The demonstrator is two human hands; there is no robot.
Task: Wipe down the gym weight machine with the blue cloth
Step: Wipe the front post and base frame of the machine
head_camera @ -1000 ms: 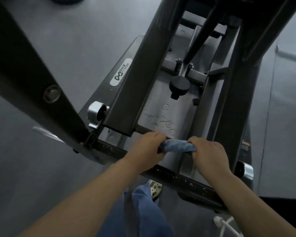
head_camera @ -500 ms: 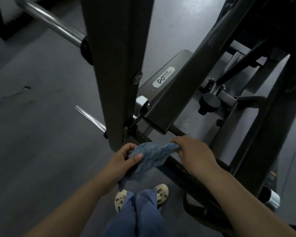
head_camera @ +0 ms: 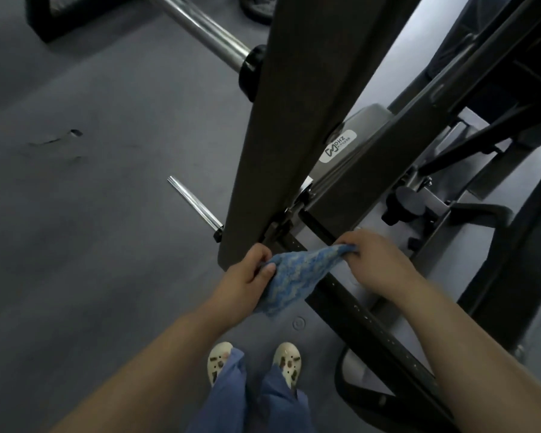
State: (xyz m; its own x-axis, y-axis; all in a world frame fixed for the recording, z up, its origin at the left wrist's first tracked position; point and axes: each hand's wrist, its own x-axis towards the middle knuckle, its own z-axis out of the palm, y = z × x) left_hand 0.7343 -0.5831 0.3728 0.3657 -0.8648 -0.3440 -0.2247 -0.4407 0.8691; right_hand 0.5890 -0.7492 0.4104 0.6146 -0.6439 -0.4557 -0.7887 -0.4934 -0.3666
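The blue cloth hangs stretched between both hands above the machine's perforated rail. Left hand and right hand each pinch one end. Risk: slack cloth snags the frame joint, or a pinch slips

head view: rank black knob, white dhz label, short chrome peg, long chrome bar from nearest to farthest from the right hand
From the right hand:
1. Black knob, just above it, on the machine.
2. White DHZ label, higher up, on the grey housing.
3. Short chrome peg, left of the upright.
4. Long chrome bar, far upper left.
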